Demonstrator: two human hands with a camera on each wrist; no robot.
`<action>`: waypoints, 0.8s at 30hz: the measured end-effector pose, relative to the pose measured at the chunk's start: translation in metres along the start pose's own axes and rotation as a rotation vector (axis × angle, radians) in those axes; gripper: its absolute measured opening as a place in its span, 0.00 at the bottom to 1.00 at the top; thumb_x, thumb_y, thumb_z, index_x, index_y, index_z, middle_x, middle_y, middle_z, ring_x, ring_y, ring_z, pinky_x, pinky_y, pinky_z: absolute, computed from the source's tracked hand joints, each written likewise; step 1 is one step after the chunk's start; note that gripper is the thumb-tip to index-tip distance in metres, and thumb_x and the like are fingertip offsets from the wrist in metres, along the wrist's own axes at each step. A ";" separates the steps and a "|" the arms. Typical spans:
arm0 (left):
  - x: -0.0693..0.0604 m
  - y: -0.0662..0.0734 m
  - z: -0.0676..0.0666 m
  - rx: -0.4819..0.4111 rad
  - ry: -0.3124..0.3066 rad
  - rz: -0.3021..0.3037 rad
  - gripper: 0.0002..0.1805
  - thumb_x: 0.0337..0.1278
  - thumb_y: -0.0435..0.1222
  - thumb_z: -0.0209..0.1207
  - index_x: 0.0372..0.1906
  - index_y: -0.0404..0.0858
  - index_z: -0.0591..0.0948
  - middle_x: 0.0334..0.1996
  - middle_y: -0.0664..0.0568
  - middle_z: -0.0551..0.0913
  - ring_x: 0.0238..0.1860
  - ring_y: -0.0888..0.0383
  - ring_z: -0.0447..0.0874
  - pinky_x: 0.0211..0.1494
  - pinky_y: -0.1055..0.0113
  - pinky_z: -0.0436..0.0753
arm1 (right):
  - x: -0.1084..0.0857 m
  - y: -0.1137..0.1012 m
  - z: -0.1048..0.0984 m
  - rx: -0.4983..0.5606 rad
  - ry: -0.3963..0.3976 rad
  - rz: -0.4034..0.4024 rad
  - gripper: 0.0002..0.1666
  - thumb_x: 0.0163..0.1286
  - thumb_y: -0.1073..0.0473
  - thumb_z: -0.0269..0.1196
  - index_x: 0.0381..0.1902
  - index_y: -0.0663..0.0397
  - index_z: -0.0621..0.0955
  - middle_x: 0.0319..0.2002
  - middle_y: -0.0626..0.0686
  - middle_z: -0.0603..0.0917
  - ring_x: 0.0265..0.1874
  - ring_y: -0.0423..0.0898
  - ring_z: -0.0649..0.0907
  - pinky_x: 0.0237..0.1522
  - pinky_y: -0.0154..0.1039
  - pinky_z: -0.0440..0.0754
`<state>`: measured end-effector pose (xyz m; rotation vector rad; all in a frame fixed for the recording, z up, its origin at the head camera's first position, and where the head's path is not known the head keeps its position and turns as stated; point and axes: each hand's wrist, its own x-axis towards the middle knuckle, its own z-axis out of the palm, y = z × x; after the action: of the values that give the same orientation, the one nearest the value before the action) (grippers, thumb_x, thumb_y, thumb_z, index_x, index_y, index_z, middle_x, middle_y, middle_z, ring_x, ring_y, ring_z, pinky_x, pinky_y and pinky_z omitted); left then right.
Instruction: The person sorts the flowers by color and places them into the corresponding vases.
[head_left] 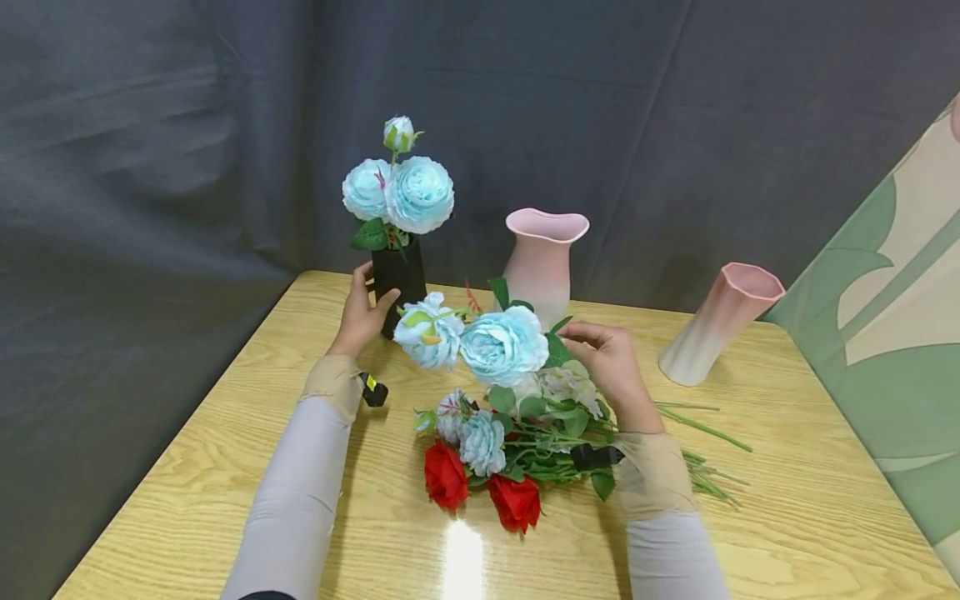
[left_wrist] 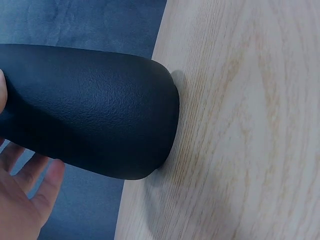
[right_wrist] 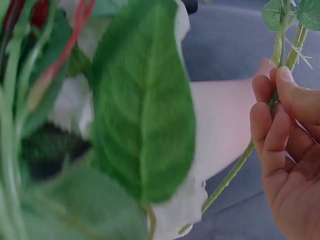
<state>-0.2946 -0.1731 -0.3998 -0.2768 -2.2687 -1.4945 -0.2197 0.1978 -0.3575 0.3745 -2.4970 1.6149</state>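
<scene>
Dark cloth [head_left: 487,125] hung beyond the wooden table [head_left: 187,483]; far left, the left hand [head_left: 363,312] gripped a black vase [head_left: 397,279]; the right hand [head_left: 609,362] pinched a flower stem [right_wrist: 232,171].

The black vase [left_wrist: 95,110] looks matt and pebbled, the table [head_left: 390,542] wooden.

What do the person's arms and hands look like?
Pale grey sleeves meet beige wrist bands, each with a small black device; the left device bears a yellow mark. The left hand and right hand are bare.
</scene>
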 end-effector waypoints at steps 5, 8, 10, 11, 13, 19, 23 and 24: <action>0.000 0.006 -0.001 0.003 -0.038 -0.097 0.35 0.72 0.40 0.54 0.75 0.33 0.53 0.71 0.33 0.59 0.72 0.37 0.60 0.77 0.47 0.61 | 0.004 -0.007 0.010 0.024 -0.023 -0.052 0.11 0.71 0.67 0.61 0.46 0.68 0.85 0.46 0.64 0.86 0.43 0.38 0.83 0.45 0.29 0.81; -0.002 0.010 -0.001 -0.035 -0.040 -0.120 0.35 0.73 0.38 0.54 0.75 0.35 0.52 0.72 0.34 0.58 0.71 0.36 0.59 0.75 0.45 0.62 | 0.008 -0.011 0.016 0.044 -0.029 -0.078 0.10 0.70 0.69 0.61 0.44 0.69 0.85 0.43 0.63 0.87 0.42 0.39 0.84 0.44 0.29 0.81; -0.004 0.012 -0.001 -0.092 -0.044 -0.128 0.34 0.72 0.36 0.54 0.75 0.36 0.52 0.72 0.35 0.58 0.70 0.37 0.59 0.74 0.44 0.63 | 0.010 -0.014 0.019 0.052 -0.030 -0.087 0.09 0.69 0.69 0.62 0.44 0.70 0.85 0.42 0.61 0.87 0.42 0.40 0.84 0.43 0.29 0.81; -0.004 0.012 -0.001 -0.101 -0.041 -0.129 0.34 0.73 0.35 0.53 0.75 0.36 0.53 0.72 0.35 0.58 0.70 0.37 0.59 0.73 0.44 0.63 | 0.011 -0.015 0.021 0.057 -0.031 -0.090 0.09 0.69 0.69 0.62 0.43 0.70 0.85 0.42 0.60 0.87 0.41 0.39 0.84 0.43 0.29 0.81; -0.004 0.010 -0.001 -0.127 -0.044 -0.128 0.33 0.73 0.32 0.52 0.75 0.36 0.53 0.72 0.36 0.58 0.70 0.37 0.59 0.73 0.44 0.63 | 0.012 -0.018 0.023 0.064 -0.032 -0.096 0.09 0.69 0.70 0.62 0.43 0.71 0.85 0.41 0.61 0.87 0.40 0.37 0.83 0.42 0.29 0.81; -0.004 0.005 0.000 -0.304 -0.030 -0.195 0.25 0.78 0.35 0.42 0.74 0.43 0.57 0.69 0.43 0.61 0.66 0.51 0.63 0.70 0.60 0.67 | 0.014 -0.026 0.030 0.104 -0.055 -0.113 0.09 0.69 0.72 0.60 0.42 0.72 0.85 0.42 0.66 0.86 0.37 0.31 0.81 0.43 0.29 0.81; -0.012 0.017 0.001 -0.516 -0.051 -0.267 0.29 0.75 0.29 0.44 0.74 0.49 0.55 0.60 0.50 0.66 0.57 0.60 0.70 0.56 0.72 0.76 | 0.014 -0.029 0.034 0.109 -0.075 -0.119 0.09 0.70 0.72 0.60 0.43 0.69 0.86 0.43 0.64 0.86 0.39 0.33 0.82 0.45 0.31 0.81; -0.014 0.019 0.001 -0.530 -0.061 -0.262 0.32 0.72 0.26 0.46 0.75 0.49 0.54 0.61 0.51 0.65 0.57 0.60 0.71 0.54 0.73 0.77 | 0.014 -0.029 0.036 0.111 -0.080 -0.122 0.09 0.70 0.71 0.60 0.44 0.68 0.86 0.44 0.64 0.86 0.39 0.33 0.82 0.46 0.32 0.82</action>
<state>-0.2747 -0.1637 -0.3901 -0.1782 -1.9700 -2.2428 -0.2242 0.1522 -0.3431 0.6041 -2.3942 1.7267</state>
